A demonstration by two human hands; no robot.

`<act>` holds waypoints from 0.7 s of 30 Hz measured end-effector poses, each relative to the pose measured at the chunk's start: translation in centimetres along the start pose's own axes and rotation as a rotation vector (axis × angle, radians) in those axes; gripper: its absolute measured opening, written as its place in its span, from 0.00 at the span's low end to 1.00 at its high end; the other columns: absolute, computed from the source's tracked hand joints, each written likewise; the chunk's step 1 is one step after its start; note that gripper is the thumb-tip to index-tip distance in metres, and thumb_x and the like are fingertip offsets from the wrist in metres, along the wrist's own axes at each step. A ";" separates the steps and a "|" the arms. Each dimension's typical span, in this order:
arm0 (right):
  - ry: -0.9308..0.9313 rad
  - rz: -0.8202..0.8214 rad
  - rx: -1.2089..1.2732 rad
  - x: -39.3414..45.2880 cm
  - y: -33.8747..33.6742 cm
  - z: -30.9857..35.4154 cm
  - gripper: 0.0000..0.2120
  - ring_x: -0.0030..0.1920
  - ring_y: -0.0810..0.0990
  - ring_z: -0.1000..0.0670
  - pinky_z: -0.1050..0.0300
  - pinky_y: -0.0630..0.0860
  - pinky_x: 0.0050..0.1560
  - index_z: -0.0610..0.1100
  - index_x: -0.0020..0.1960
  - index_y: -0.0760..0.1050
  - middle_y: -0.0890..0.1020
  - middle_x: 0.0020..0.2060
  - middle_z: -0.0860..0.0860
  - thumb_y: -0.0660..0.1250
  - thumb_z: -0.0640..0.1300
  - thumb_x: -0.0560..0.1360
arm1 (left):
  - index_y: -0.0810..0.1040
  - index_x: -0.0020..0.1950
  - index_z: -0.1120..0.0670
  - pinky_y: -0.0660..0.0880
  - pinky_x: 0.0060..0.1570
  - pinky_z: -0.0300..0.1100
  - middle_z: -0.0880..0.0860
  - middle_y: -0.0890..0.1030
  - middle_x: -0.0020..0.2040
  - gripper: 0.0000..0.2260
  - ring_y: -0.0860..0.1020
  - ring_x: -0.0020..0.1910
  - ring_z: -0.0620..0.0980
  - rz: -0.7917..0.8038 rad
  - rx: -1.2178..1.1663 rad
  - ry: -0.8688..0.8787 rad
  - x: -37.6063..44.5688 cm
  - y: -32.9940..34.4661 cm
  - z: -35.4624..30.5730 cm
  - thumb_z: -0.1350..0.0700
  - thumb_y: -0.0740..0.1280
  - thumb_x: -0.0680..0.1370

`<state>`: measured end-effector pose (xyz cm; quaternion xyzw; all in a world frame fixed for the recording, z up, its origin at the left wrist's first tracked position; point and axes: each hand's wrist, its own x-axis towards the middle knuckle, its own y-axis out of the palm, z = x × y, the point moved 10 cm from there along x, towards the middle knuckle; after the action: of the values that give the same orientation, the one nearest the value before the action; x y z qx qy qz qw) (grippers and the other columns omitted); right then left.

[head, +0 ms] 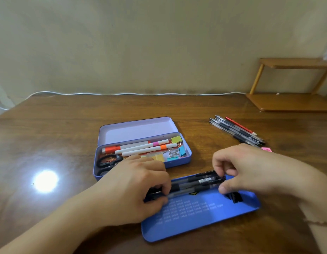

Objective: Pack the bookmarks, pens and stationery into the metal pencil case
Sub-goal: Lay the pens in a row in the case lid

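Both hands work a bundle of black pens (192,184) lying across a blue tray (205,215) in front of the open metal pencil case (140,153). Left hand (133,187) pinches the pens' left end w/ curled fingers, right hand (250,171) nips the right end btwn thumb & fingertips. Best to square the ends, keep pens parallel & flat on tray. More pens (237,131) wait far right on the table (49,134), well apart

We note a brown wooden desk (67,136) against a beige wall (140,43). White cable (133,93) runs along the desk's far edge. Small wooden shelf (291,85) stands at far right. Lamp glare (46,181) near left.
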<state>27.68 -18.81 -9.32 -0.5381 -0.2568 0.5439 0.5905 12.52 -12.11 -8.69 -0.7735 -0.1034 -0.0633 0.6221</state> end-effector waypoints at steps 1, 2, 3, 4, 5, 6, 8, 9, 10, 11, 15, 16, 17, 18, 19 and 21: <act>0.009 -0.026 0.072 0.1 -0.6 -0.8 0.11 0.30 0.72 0.58 0.54 0.74 0.36 0.55 0.40 0.75 0.76 0.29 0.56 0.76 0.55 0.66 | 0.74 0.44 0.42 0.75 0.44 0.40 0.39 0.75 0.42 0.05 0.73 0.42 0.38 -0.003 0.003 -0.001 0.0 0.0 0.0 0.46 0.69 0.73; 0.022 -0.129 0.153 0.3 -1.9 -2.0 0.09 0.29 0.73 0.58 0.55 0.72 0.34 0.54 0.39 0.77 0.77 0.28 0.56 0.76 0.55 0.66 | 0.74 0.44 0.42 0.75 0.44 0.41 0.39 0.75 0.42 0.05 0.73 0.42 0.38 -0.009 0.007 -0.002 0.0 0.0 -0.1 0.46 0.69 0.72; 0.064 -0.301 0.202 0.4 -3.8 -3.8 0.08 0.30 0.74 0.58 0.56 0.71 0.33 0.54 0.38 0.78 0.78 0.29 0.56 0.76 0.54 0.67 | 0.74 0.43 0.42 0.74 0.44 0.42 0.39 0.75 0.42 0.05 0.73 0.42 0.39 -0.014 0.010 -0.006 0.0 -0.1 -0.2 0.47 0.69 0.72; 0.137 -0.487 0.182 0.2 -5.5 -5.8 0.06 0.33 0.76 0.57 0.57 0.71 0.33 0.54 0.38 0.79 0.79 0.30 0.56 0.75 0.54 0.69 | 0.74 0.43 0.43 0.74 0.44 0.42 0.40 0.75 0.41 0.04 0.73 0.42 0.39 -0.019 0.012 -0.009 0.0 -0.1 -0.2 0.47 0.69 0.72; 0.238 -0.620 0.106 -0.1 -6.4 -7.5 0.04 0.37 0.76 0.55 0.57 0.72 0.34 0.55 0.40 0.80 0.79 0.33 0.57 0.73 0.54 0.70 | 0.74 0.43 0.43 0.74 0.44 0.42 0.40 0.75 0.41 0.04 0.73 0.42 0.39 -0.023 0.014 -0.011 0.0 -0.2 -0.3 0.47 0.68 0.72; 0.340 -0.680 0.030 -0.2 -6.7 -8.8 0.04 0.40 0.76 0.52 0.57 0.73 0.35 0.55 0.44 0.81 0.80 0.36 0.56 0.72 0.54 0.72 | 0.74 0.43 0.43 0.74 0.44 0.42 0.40 0.75 0.41 0.04 0.73 0.42 0.39 -0.027 0.015 -0.013 0.0 -0.2 -0.4 0.48 0.68 0.72; 0.478 -0.635 -0.021 0.5 -5.7 -10.7 0.09 0.46 0.77 0.49 0.56 0.75 0.37 0.55 0.51 0.81 0.81 0.43 0.53 0.71 0.55 0.73 | 0.74 0.42 0.43 0.74 0.44 0.42 0.40 0.75 0.41 0.03 0.73 0.42 0.39 -0.027 0.011 -0.019 0.0 -0.3 -0.4 0.49 0.68 0.72; 0.504 -0.595 -0.019 0.9 -5.2 -11.1 0.11 0.47 0.77 0.48 0.56 0.75 0.39 0.54 0.53 0.81 0.81 0.46 0.51 0.71 0.55 0.73 | 0.74 0.42 0.43 0.74 0.44 0.40 0.40 0.75 0.41 0.04 0.73 0.42 0.38 -0.026 0.009 -0.020 0.0 -0.3 -0.4 0.49 0.68 0.71; 0.512 -0.570 -0.016 1.2 -4.9 -11.2 0.12 0.47 0.77 0.48 0.56 0.75 0.39 0.54 0.54 0.80 0.82 0.47 0.51 0.71 0.56 0.73 | 0.74 0.42 0.43 0.73 0.44 0.40 0.40 0.75 0.41 0.04 0.72 0.42 0.38 -0.025 0.007 -0.021 0.0 -0.3 -0.4 0.49 0.68 0.71; 0.516 -0.557 -0.006 1.4 -4.7 -11.2 0.12 0.47 0.76 0.49 0.57 0.74 0.38 0.54 0.54 0.80 0.82 0.48 0.51 0.71 0.56 0.73 | 0.74 0.42 0.43 0.73 0.45 0.40 0.39 0.74 0.41 0.04 0.72 0.42 0.38 -0.025 0.006 -0.019 0.1 -0.3 -0.4 0.49 0.68 0.71; 0.503 -0.555 0.004 1.4 -4.8 -10.9 0.09 0.45 0.77 0.50 0.58 0.71 0.34 0.53 0.50 0.81 0.81 0.44 0.53 0.70 0.55 0.73 | 0.75 0.44 0.43 0.74 0.45 0.42 0.39 0.74 0.43 0.06 0.73 0.44 0.39 -0.027 -0.017 -0.017 0.0 -0.3 -0.4 0.51 0.69 0.71; 0.462 -0.596 0.012 1.3 -5.2 -10.6 0.07 0.45 0.77 0.50 0.58 0.71 0.34 0.53 0.49 0.81 0.81 0.44 0.52 0.70 0.55 0.74 | 0.76 0.45 0.42 0.74 0.45 0.42 0.40 0.75 0.44 0.06 0.74 0.44 0.39 -0.026 -0.027 -0.014 0.0 -0.2 -0.5 0.52 0.69 0.71; 0.393 -0.667 0.040 0.9 -5.9 -10.2 0.05 0.44 0.76 0.49 0.58 0.70 0.35 0.53 0.47 0.81 0.82 0.43 0.52 0.70 0.53 0.74 | 0.77 0.47 0.42 0.74 0.46 0.42 0.40 0.75 0.45 0.07 0.74 0.45 0.39 -0.023 -0.031 -0.007 0.0 -0.2 -0.5 0.53 0.69 0.71; 0.307 -0.755 0.101 0.4 -6.6 -9.6 0.03 0.43 0.77 0.49 0.58 0.69 0.36 0.53 0.45 0.80 0.82 0.42 0.52 0.70 0.51 0.74 | 0.78 0.48 0.41 0.74 0.46 0.43 0.40 0.75 0.46 0.08 0.74 0.45 0.40 -0.022 -0.030 0.003 0.0 -0.1 -0.6 0.53 0.69 0.71; 0.223 -0.843 0.209 -0.3 -7.4 -9.0 0.02 0.42 0.77 0.49 0.58 0.69 0.38 0.52 0.43 0.80 0.82 0.40 0.53 0.70 0.49 0.74 | 0.78 0.48 0.41 0.74 0.47 0.43 0.40 0.76 0.46 0.08 0.74 0.45 0.40 -0.022 -0.026 0.015 0.0 0.0 -0.8 0.53 0.69 0.72; 0.077 -0.947 0.664 -1.7 -8.3 -8.8 0.02 0.39 0.78 0.52 0.59 0.72 0.35 0.50 0.42 0.82 0.82 0.37 0.55 0.72 0.48 0.73 | 0.78 0.48 0.41 0.74 0.47 0.43 0.41 0.76 0.45 0.07 0.73 0.45 0.40 -0.023 -0.018 0.029 0.0 0.1 -0.8 0.52 0.69 0.72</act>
<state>38.09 -22.12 -3.76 -0.1700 -0.2635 0.2521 0.9155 12.53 -12.95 -8.58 -0.7767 -0.1027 -0.0827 0.6159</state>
